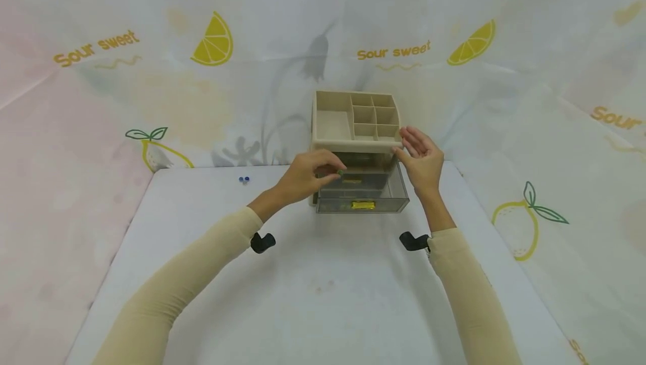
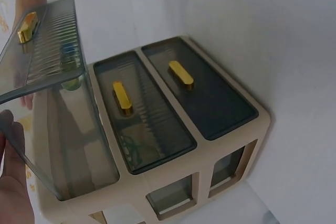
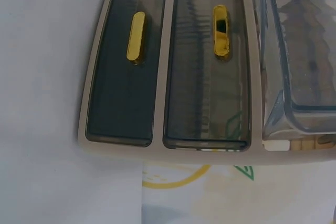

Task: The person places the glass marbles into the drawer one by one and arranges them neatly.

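A beige desktop organizer (image 1: pixel 330 144) stands against the wall, its see-through grey upper drawer (image 1: pixel 388 206) pulled out. Over that drawer, my left hand (image 1: pixel 309 176) pinches a small green thing (image 1: pixel 340 172), too small to make out its kind. In the left wrist view, part of the left hand (image 2: pixel 14 182) shows beside the drawer, and blue and green spots (image 2: pixel 71 59) appear through its front. My right hand (image 1: pixel 424 164) is at the organizer's right front corner, thumb by the top edge and fingers extended along the side.
Small blue balls (image 1: pixel 244 179) lie on the white table (image 1: pixel 323 297), left of the organizer near the back edge. Two lower drawers with gold handles (image 3: pixel 136 36) are pushed in. A printed cloth (image 1: pixel 272 34) hangs right behind the organizer.
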A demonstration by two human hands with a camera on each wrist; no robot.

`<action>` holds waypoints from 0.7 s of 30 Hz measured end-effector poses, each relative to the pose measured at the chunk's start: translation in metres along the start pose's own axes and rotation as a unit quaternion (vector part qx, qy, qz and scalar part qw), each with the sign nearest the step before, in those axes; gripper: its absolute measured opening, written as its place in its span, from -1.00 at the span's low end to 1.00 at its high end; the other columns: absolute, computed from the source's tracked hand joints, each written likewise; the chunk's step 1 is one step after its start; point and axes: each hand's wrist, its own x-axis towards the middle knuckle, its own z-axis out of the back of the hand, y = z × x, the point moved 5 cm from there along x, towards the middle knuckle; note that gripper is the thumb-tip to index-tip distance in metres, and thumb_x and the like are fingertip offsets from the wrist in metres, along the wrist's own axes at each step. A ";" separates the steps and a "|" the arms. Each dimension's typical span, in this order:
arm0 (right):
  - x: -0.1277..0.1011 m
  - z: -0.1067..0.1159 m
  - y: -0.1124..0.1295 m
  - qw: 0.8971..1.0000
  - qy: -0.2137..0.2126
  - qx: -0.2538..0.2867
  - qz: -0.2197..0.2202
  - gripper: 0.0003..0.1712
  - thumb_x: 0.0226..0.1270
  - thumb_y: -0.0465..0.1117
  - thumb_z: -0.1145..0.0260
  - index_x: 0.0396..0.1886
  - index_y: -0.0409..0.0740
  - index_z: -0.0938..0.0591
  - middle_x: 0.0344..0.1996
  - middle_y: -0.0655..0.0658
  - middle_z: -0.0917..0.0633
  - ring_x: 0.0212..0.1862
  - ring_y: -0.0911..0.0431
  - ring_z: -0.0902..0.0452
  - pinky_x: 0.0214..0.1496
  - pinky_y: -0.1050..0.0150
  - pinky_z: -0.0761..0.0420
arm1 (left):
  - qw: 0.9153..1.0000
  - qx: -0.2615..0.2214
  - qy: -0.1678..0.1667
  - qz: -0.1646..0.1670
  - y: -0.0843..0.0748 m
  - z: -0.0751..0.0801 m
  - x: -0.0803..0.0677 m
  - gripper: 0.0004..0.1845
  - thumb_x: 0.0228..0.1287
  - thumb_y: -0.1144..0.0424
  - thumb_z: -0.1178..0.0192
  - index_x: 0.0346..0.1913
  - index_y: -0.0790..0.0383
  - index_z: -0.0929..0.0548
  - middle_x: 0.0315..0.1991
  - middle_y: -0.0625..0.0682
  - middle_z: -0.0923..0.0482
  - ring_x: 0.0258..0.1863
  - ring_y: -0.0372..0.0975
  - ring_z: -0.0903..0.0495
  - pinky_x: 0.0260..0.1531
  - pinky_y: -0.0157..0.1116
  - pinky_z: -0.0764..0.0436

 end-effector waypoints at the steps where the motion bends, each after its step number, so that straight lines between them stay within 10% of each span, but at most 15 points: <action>1: 0.000 0.000 0.000 1.000 0.001 0.000 0.002 -0.41 -0.01 -0.66 -0.41 0.11 -0.55 -0.52 0.06 -0.40 -0.62 0.13 -0.06 -0.58 0.19 0.24 -0.52 | 1.000 -0.002 0.012 -0.008 -0.001 -0.002 0.001 -0.75 0.13 0.52 -0.35 -0.10 0.31 -0.68 -0.12 0.02 -0.64 -0.14 -0.19 -0.67 -0.11 -0.39 -0.64; 9: 0.000 0.000 -0.001 1.000 0.009 -0.005 0.014 -0.41 -0.01 -0.66 -0.40 0.11 -0.57 -0.51 0.06 -0.42 -0.61 0.12 -0.05 -0.59 0.17 0.24 -0.53 | 0.995 0.003 0.085 -0.047 -0.006 -0.018 0.013 -0.73 0.14 0.55 -0.34 -0.10 0.28 -0.69 -0.13 -0.03 -0.64 -0.12 -0.24 -0.64 -0.15 -0.44 -0.63; 21: 0.001 0.001 -0.001 1.000 0.007 0.007 0.012 -0.40 -0.02 -0.69 -0.39 0.11 -0.59 -0.50 0.07 -0.45 -0.59 0.14 -0.07 -0.58 0.18 0.22 -0.52 | 0.974 -0.007 0.227 0.006 -0.010 -0.042 0.028 -0.78 0.16 0.61 -0.28 -0.16 0.32 -0.69 -0.15 0.10 -0.65 -0.13 -0.14 -0.67 -0.13 -0.48 -0.61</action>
